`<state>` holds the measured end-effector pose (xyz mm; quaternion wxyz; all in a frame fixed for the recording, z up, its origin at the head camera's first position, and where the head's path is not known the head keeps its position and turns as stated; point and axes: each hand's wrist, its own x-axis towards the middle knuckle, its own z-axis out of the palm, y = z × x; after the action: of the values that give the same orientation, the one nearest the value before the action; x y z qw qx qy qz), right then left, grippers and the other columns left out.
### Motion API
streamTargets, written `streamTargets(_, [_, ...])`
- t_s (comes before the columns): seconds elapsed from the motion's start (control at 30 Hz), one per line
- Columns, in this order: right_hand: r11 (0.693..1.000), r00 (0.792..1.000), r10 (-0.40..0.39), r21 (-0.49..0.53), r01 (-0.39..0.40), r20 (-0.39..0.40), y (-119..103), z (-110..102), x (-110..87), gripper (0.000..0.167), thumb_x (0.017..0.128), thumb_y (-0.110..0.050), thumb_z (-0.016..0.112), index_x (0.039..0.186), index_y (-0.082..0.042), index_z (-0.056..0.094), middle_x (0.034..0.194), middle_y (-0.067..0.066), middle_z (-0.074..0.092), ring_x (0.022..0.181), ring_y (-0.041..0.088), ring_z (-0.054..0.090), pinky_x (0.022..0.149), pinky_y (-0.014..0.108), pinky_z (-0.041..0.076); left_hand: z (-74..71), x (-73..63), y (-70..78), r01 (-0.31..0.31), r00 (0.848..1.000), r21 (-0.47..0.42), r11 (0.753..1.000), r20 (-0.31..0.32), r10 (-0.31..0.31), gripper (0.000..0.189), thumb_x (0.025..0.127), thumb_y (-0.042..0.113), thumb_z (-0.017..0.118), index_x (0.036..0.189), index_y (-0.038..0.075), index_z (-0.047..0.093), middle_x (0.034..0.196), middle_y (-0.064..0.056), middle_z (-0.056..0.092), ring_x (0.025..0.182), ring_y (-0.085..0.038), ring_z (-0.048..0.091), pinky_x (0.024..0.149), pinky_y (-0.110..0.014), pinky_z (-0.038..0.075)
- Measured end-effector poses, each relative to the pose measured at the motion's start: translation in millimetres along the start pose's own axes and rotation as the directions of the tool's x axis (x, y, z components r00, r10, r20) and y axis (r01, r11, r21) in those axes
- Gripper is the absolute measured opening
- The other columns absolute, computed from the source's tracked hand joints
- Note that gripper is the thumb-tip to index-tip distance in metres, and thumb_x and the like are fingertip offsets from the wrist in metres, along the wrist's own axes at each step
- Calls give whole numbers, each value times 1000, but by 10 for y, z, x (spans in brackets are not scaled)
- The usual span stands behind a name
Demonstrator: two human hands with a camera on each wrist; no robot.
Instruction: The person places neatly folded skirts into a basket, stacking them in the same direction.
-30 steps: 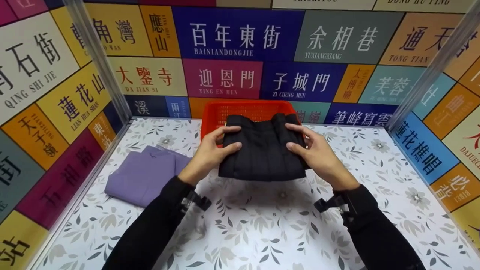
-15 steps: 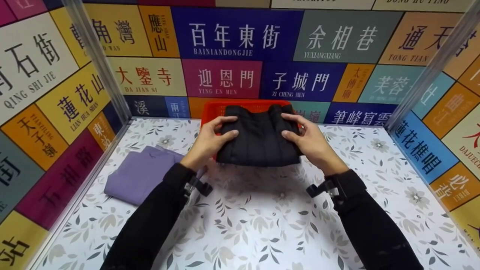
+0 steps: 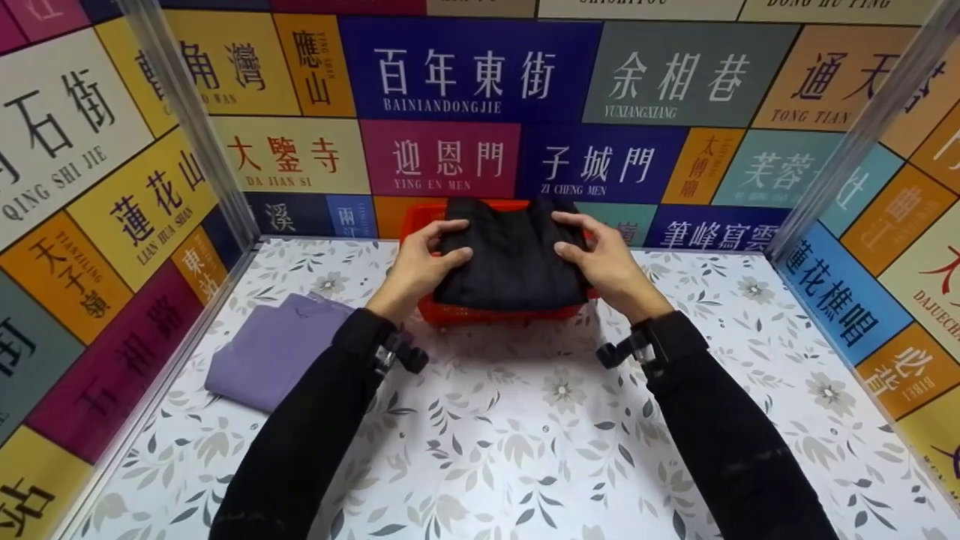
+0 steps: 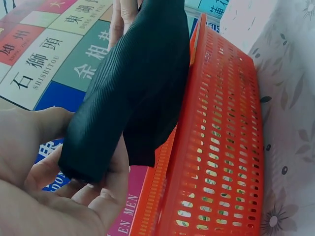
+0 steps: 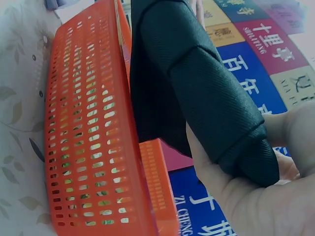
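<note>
A folded black pleated garment [image 3: 514, 262] hangs between both hands, over the red plastic basket [image 3: 495, 315] at the back of the table. My left hand [image 3: 421, 266] grips its left end, thumb on the near face. At the opposite end my right hand [image 3: 609, 264] holds on the same way. In the left wrist view the garment's rolled edge [image 4: 98, 128] lies between thumb and fingers. The right wrist view has the pleated folds [image 5: 211, 93] above the basket's slotted wall [image 5: 88, 128]. The garment hides most of the basket's opening.
A folded purple garment [image 3: 277, 349] lies on the table to the left, partly behind the left sleeve. Walls covered in coloured Chinese name signs [image 3: 469, 67] enclose the back and both sides. The tabletop [image 3: 517, 450] has a leaf and flower print.
Both hands have moved away from the body with the black garment, bringing it from in front of the basket to over it. More of the basket's front wall now shows. The purple garment stays put.
</note>
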<state>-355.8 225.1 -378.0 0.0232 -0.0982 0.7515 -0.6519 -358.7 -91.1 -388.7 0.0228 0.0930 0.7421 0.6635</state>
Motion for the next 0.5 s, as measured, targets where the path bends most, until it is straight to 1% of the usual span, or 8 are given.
streamTargets(0.13, [999,999,48,16,-48,-5,46,9,116,56,118,-6,65,173,-15,57,158,29,64,106,20,80,82,31,72,-5,70,-22,25,1000,7,1000,-10,-25,55,109,11,82,162,22,70,158,-21,71,129,-32,78,101,-38,69])
streamTargets(0.23, [996,997,77,33,-77,-12,73,21,199,58,117,-2,64,173,-15,56,159,29,62,103,22,79,80,33,72,-11,124,-43,31,999,13,999,-18,-31,57,109,10,82,163,21,69,158,-22,70,132,-33,76,105,-42,69])
streamTargets(0.3, [996,997,81,45,-80,-11,84,33,253,63,113,3,62,173,-14,56,161,28,60,108,23,77,80,32,71,-16,158,-59,29,999,14,999,-28,-29,58,108,8,82,163,20,68,158,-22,70,136,-33,74,109,-45,68])
streamTargets(0.4, [996,997,73,58,-73,-6,103,46,333,72,105,8,59,174,-13,55,165,25,56,119,27,71,81,30,69,-21,204,-81,21,999,14,1000,-44,-20,59,108,4,80,164,18,67,159,-23,69,142,-34,71,115,-48,65])
streamTargets(0.5, [996,998,61,60,-61,2,129,55,405,76,103,12,58,175,-12,53,170,23,52,133,31,65,85,28,67,-22,244,-104,13,999,-3,1000,-47,-13,63,107,-2,77,166,16,64,159,-25,68,144,-38,70,117,-51,64])
